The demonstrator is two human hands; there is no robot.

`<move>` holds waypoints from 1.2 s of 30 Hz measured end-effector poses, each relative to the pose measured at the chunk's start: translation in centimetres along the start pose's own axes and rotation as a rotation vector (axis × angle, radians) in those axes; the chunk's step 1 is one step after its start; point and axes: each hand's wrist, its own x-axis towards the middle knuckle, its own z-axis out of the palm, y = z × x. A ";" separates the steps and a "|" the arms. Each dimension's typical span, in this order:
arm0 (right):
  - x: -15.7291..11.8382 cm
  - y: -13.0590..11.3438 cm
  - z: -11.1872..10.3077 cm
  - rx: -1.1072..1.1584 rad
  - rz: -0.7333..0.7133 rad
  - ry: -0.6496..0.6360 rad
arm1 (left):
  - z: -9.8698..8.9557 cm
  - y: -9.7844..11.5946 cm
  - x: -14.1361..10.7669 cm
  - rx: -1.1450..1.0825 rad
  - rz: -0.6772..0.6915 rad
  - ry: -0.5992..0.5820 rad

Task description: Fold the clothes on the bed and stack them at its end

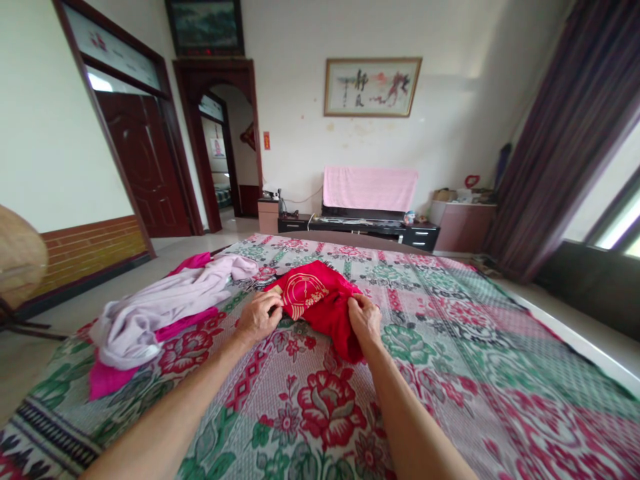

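Note:
A bunched red cloth garment (320, 300) with a gold printed pattern lies in front of me on the flowered cover (333, 407); its exact kind is hidden by the folds. My left hand (260, 315) pinches its left edge near the gold print. At the other side, my right hand (365, 320) has its fingers closed on the crumpled right part. To the left, apart from my hands, rests a loose pile made of a pale pink garment (165, 313) over a bright magenta cloth (113, 379).
Beyond the covered surface stands a low black cabinet (423, 237) with a pink towel (370, 187) draped over a screen. A cabinet (463, 227) with small items is at the right, near a dark curtain (545, 133). Doorways are on the left; a round wooden piece (20, 257) is at the left edge.

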 end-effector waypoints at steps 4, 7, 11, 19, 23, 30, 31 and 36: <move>0.4 0.6 -0.3 0.044 0.043 0.018 | -0.1 0.1 -0.3 0.088 0.100 -0.068; 0.8 0.8 -0.7 0.065 0.093 0.037 | -0.2 0.1 -0.3 0.127 0.130 -0.084; 1.0 0.4 -1.7 -0.041 0.079 0.080 | -0.4 0.3 -0.2 0.147 0.142 -0.096; 0.3 -0.3 -2.1 -0.469 -0.014 -0.089 | -0.1 0.3 -0.2 0.089 0.123 -0.079; 0.4 -0.1 -2.2 -0.461 -0.002 -0.056 | -0.5 -0.4 0.2 -0.012 -0.015 0.010; 1.5 0.2 -3.6 -0.386 0.069 0.044 | -2.2 -2.8 0.4 0.023 -0.211 0.145; 1.7 0.4 -3.9 -0.377 0.083 0.053 | -2.3 -3.1 0.3 0.032 -0.229 0.158; 3.1 1.2 -5.9 -0.379 0.183 0.118 | -2.4 -3.5 0.0 0.044 -0.248 0.161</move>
